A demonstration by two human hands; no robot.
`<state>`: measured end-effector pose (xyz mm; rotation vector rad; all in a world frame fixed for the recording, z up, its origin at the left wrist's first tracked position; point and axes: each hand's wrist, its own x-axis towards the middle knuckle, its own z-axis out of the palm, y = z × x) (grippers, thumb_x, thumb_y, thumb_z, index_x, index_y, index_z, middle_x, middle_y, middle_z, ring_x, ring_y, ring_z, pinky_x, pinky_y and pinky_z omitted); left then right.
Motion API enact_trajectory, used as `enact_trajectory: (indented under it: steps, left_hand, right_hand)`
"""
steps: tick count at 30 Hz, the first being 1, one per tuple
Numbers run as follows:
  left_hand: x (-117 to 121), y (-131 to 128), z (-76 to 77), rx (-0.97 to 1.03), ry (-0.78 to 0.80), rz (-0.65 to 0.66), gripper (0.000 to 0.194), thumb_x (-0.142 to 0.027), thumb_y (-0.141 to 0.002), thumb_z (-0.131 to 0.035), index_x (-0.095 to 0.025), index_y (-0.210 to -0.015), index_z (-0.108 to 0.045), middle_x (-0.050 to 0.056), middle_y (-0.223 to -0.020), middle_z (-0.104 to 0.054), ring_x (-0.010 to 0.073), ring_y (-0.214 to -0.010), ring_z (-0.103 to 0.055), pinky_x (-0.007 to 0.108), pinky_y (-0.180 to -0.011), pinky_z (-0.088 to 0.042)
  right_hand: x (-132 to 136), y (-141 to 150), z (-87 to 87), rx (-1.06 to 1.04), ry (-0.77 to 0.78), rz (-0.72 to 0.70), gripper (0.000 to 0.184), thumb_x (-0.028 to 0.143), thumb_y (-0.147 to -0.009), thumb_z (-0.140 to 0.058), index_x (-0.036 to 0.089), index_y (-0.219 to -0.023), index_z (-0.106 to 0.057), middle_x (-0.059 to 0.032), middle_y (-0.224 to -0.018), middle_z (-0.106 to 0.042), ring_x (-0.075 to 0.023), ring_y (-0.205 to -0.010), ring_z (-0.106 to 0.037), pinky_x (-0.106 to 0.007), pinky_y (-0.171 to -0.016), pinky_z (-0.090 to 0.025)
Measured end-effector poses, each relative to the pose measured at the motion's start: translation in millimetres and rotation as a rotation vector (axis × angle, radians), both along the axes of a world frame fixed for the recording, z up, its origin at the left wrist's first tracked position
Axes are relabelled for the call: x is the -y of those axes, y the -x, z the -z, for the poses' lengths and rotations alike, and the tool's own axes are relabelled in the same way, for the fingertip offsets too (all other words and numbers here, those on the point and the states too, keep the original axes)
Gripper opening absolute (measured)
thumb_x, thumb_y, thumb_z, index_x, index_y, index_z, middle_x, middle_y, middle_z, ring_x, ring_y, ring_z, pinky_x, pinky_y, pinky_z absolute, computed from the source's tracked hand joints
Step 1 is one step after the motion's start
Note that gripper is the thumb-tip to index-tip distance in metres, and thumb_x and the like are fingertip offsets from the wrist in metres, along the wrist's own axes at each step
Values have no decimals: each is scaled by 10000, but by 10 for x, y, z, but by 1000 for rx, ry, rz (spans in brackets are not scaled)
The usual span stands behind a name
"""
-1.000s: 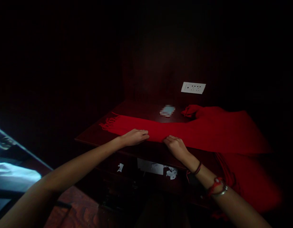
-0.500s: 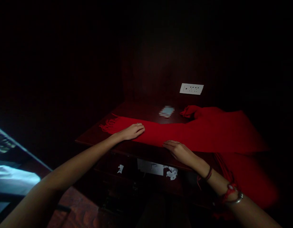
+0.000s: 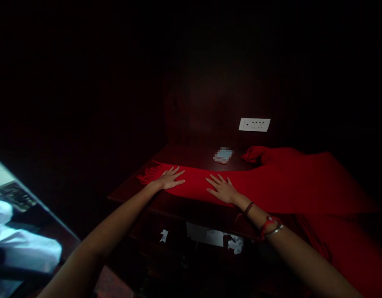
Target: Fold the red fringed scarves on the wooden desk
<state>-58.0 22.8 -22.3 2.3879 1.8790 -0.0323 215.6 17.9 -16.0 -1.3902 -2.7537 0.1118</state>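
A red scarf point(image 3: 194, 182) lies stretched lengthwise over a dark wooden tabletop point(image 3: 187, 156), its fringe at the left end. Close to that fringe, my left hand point(image 3: 170, 179) rests flat on the cloth with fingers spread. My right hand point(image 3: 222, 189) also lies on the scarf, farther right, palm down and fingers apart. Toward the right the cloth widens, bunches at its back edge, and part of it drops over the front of the table. Its far right side fades into shadow.
A small pale blue item point(image 3: 223, 155), blurred out, lies behind the scarf. A white wall socket point(image 3: 254, 124) is above it. Below the tabletop, a shelf holds white papers point(image 3: 205, 234) and crumpled scraps point(image 3: 236, 244). White fabric point(image 3: 29, 248) shows at lower left.
My right hand has gone from the scarf's front edge, fingers together, to flat on the cloth with fingers spread. My left hand's fingers have spread too, nearer the fringe.
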Motion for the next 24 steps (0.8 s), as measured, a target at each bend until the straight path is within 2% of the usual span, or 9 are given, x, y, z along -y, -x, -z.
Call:
enact_trajectory:
  steps: [4, 7, 9, 12, 14, 17, 20, 24]
  left_hand:
    - [-83, 345, -28, -38, -27, -78, 680, -638, -747, -212, -260, -1309, -154, 68, -1374, -68, 266, -1238, -59, 398, -973, -120]
    - [-83, 404, -82, -79, -20, -98, 628, -578, -780, -234, -239, -1306, -184, 70, -1372, -97, 265, -1238, -71, 407, -972, -128]
    - [-49, 256, -132, -110, -88, -38, 547, -494, -818, -241, -217, -1289, -250, 73, -1371, -114, 258, -1239, -74, 405, -977, -121]
    - [-9, -187, -177, -97, -241, 159, 449, -388, -858, -202, -227, -1267, -297, 55, -1371, -136, 214, -1243, -94, 380, -987, -119]
    - [-26, -507, -168, -54, -231, 199, 469, -421, -858, -180, -238, -1284, -251, 57, -1369, -147, 215, -1239, -115, 389, -977, -152]
    - [-109, -814, -105, 1, -119, 160, 526, -503, -836, -150, -256, -1297, -204, 60, -1370, -133, 243, -1236, -120, 425, -956, -176]
    - [-190, -850, -21, 29, -66, 90, 570, -568, -804, -167, -285, -1298, -187, 52, -1370, -126, 264, -1233, -117, 444, -949, -169]
    - [-225, -735, 46, 41, -91, 59, 588, -601, -784, -167, -306, -1293, -195, 40, -1369, -128, 268, -1232, -119, 433, -950, -169]
  right_hand:
    - [41, -80, 87, -15, -4, 44, 631, 629, -751, -146, 312, -1295, -186, -31, -1371, -160, -308, -1230, -82, -551, -933, -94]
    - [42, -85, 69, -29, 8, 62, 671, 654, -732, -128, 297, -1298, -190, -41, -1371, -158, -320, -1228, -72, -545, -936, -85]
    - [18, -64, 46, -41, 29, 64, 688, 660, -727, -127, 284, -1299, -197, -50, -1369, -164, -321, -1227, -76, -543, -936, -89]
    - [-62, -53, -2, -82, 15, 96, 702, 660, -727, -128, 264, -1301, -201, -57, -1372, -150, -324, -1225, -85, -555, -930, -79]
    - [-136, -91, -29, -102, -18, 138, 690, 653, -732, -122, 270, -1303, -192, -51, -1378, -125, -326, -1226, -75, -572, -921, -61]
    - [-236, -235, -32, -47, 11, 207, 682, 645, -738, -121, 269, -1302, -197, -59, -1370, -156, -332, -1223, -89, -577, -915, -67]
    - [-290, -439, -15, 12, -38, 232, 642, 595, -773, -124, 234, -1286, -261, -85, -1335, -256, -316, -1209, -166, -547, -925, -109]
    - [-338, -670, -86, -6, -394, 318, 474, 391, -839, -230, 147, -1212, -391, -129, -1202, -436, -271, -1153, -294, -498, -948, -114]
